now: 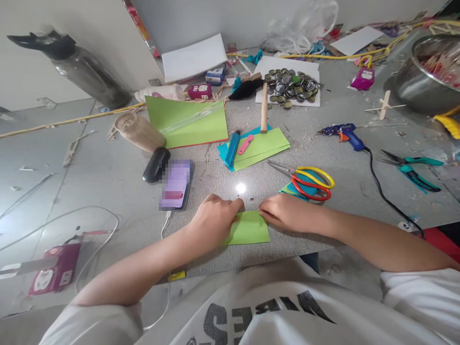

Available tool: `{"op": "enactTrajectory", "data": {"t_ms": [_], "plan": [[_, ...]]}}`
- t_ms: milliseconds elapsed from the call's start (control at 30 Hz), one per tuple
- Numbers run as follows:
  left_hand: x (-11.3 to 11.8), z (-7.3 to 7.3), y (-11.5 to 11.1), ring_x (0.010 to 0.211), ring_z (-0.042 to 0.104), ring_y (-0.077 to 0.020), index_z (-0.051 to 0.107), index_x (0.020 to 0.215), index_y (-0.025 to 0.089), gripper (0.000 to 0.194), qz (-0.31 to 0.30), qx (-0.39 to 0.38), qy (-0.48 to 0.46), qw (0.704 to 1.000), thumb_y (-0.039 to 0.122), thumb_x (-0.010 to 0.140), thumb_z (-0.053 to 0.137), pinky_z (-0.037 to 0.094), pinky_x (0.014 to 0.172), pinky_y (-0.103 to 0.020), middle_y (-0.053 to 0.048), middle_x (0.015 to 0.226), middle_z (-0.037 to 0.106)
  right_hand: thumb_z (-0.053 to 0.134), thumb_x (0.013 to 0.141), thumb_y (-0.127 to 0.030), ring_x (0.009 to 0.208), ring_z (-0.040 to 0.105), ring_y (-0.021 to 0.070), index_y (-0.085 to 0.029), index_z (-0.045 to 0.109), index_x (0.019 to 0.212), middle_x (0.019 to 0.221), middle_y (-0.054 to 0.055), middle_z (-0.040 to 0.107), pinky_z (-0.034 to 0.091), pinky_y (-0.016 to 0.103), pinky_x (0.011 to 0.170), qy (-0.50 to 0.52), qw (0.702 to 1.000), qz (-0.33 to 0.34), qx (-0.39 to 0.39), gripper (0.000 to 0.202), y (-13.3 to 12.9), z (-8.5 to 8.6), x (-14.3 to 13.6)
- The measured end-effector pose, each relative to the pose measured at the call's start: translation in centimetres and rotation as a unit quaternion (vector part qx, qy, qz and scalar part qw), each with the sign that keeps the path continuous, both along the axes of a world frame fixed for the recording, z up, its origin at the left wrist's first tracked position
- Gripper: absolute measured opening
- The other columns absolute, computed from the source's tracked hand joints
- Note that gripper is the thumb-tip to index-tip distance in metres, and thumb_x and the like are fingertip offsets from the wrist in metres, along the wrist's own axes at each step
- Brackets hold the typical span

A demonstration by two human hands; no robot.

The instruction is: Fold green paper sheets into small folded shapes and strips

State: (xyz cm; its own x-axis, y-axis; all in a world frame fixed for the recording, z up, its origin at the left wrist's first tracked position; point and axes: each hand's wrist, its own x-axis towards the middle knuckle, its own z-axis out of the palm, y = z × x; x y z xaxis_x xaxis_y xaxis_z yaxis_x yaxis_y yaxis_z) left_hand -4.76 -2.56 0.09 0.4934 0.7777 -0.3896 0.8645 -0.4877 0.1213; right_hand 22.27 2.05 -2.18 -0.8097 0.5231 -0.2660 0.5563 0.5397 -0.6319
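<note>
A small piece of light green paper [249, 229] lies near the table's front edge, between both hands. My left hand [218, 214] covers its left side with curled fingers, the thumb and forefinger closed at the top edge. At the upper right corner, my right hand [282, 212] pinches the paper with bent fingers. The fingertips of both hands are partly hidden. Just beyond my right hand lie scissors [312, 184] with yellow and red handles, on top of small blue and green paper pieces [296, 189]. To the left of my left hand is a phone [176, 184] plugged into a white cable.
Cut paper strips [266, 148] bear a blue cutter [233, 149] and a pink folding blade [246, 144]. Farther back are green sheets [190, 124] and a pile of bottle caps [291, 86]. A glue gun [345, 135], pliers [413, 167] and a metal pot [427, 76] occupy the right.
</note>
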Motion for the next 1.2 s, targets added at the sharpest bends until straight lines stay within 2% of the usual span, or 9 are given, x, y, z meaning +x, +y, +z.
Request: {"op": "enactTrajectory", "data": {"t_ms": [100, 200, 300, 400, 500, 700, 867, 1067, 1200], "plan": [[-0.5, -1.0, -0.8, 0.089, 0.089, -0.0335, 0.085, 0.118, 0.019, 0.047, -0.029, 0.142, -0.05, 0.988, -0.005, 0.085, 0.062, 0.07, 0.112, -0.058, -0.008, 0.094, 0.089, 0.07, 0.116, -0.014, 0.074, 0.06, 0.018, -0.022, 0.064, 0.08, 0.081, 0.004, 0.074, 0.036, 0.033, 0.074, -0.002, 1.0, -0.021, -0.019, 0.038, 0.1, 0.2, -0.1], [-0.4, -2.2, -1.6, 0.088, 0.085, -0.0313, 0.083, 0.107, 0.02, 0.037, -0.04, 0.293, -0.093, 0.951, -0.004, 0.098, 0.056, 0.065, 0.122, -0.069, -0.007, 0.089, 0.085, 0.075, 0.112, -0.011, 0.067, 0.05, 0.015, -0.023, 0.06, 0.073, 0.07, -0.001, 0.064, 0.032, 0.033, 0.071, -0.004, 0.997, -0.06, -0.043, 0.043, 0.2, 0.5, -0.3], [-0.2, -3.7, -1.6, 0.096, 0.086, -0.0316, 0.084, 0.11, 0.021, 0.036, -0.03, 0.37, -0.123, 0.92, 0.001, 0.11, 0.054, 0.059, 0.128, -0.076, -0.008, 0.095, 0.087, 0.078, 0.11, -0.009, 0.061, 0.048, 0.0128, -0.022, 0.061, 0.071, 0.065, -0.004, 0.059, 0.032, 0.032, 0.068, -0.008, 0.993, -0.099, -0.069, 0.044, 0.3, 0.9, -0.5], [-0.4, -5.4, -1.1, 0.103, 0.086, -0.03, 0.088, 0.121, 0.025, 0.038, -0.012, 0.377, -0.168, 0.911, 0.005, 0.113, 0.056, 0.054, 0.134, -0.074, -0.007, 0.104, 0.091, 0.079, 0.109, -0.009, 0.061, 0.053, 0.0131, -0.022, 0.065, 0.071, 0.065, -0.004, 0.064, 0.034, 0.032, 0.069, 0.0, 0.99, -0.121, -0.075, 0.043, 0.3, 1.1, -0.7], [-1.0, -6.3, -0.5, 0.108, 0.087, -0.029, 0.088, 0.13, 0.029, 0.041, -0.001, 0.36, -0.199, 0.912, 0.006, 0.113, 0.058, 0.051, 0.14, -0.074, -0.005, 0.111, 0.093, 0.079, 0.109, -0.008, 0.062, 0.056, 0.0139, -0.022, 0.068, 0.071, 0.066, -0.002, 0.067, 0.036, 0.033, 0.07, -0.005, 0.989, -0.13, -0.077, 0.042, 0.3, 1.3, -0.9], [-1.3, -6.1, -0.1, 0.104, 0.088, -0.0256, 0.088, 0.119, 0.026, 0.04, -0.043, 0.419, -0.212, 0.882, 0.001, 0.113, 0.058, 0.046, 0.148, -0.072, -0.003, 0.103, 0.092, 0.078, 0.113, -0.01, 0.065, 0.059, 0.0151, -0.021, 0.076, 0.079, 0.07, -0.001, 0.072, 0.038, 0.033, 0.072, -0.008, 0.99, -0.121, -0.076, 0.036, 0.4, 1.0, -0.5], [-1.3, -6.6, -0.1, 0.105, 0.088, -0.0267, 0.089, 0.122, 0.028, 0.042, -0.018, 0.399, -0.211, 0.892, 0.003, 0.111, 0.059, 0.033, 0.152, -0.082, -0.002, 0.104, 0.092, 0.074, 0.117, -0.014, 0.074, 0.066, 0.0175, -0.02, 0.085, 0.089, 0.081, 0.003, 0.081, 0.043, 0.032, 0.076, 0.013, 0.991, -0.113, -0.074, 0.03, 0.4, 0.5, -0.3], [-1.7, -7.1, -0.1, 0.105, 0.086, -0.0267, 0.088, 0.125, 0.029, 0.043, -0.006, 0.383, -0.22, 0.897, 0.003, 0.107, 0.06, 0.039, 0.15, -0.075, -0.002, 0.106, 0.092, 0.075, 0.117, -0.016, 0.068, 0.061, 0.0162, -0.019, 0.085, 0.088, 0.074, 0.001, 0.075, 0.041, 0.033, 0.074, 0.015, 0.991, -0.12, -0.064, 0.031, 0.3, 0.2, -0.4], [-1.8, -6.9, 0.0, 0.1, 0.084, -0.0268, 0.089, 0.125, 0.029, 0.042, -0.01, 0.369, -0.221, 0.903, 0.004, 0.107, 0.06, 0.049, 0.141, -0.07, -0.003, 0.106, 0.091, 0.078, 0.117, -0.017, 0.069, 0.063, 0.0162, -0.019, 0.087, 0.091, 0.076, 0.002, 0.078, 0.041, 0.033, 0.074, 0.013, 0.99, -0.129, -0.062, 0.028, 0.1, 0.2, -0.4]]}}
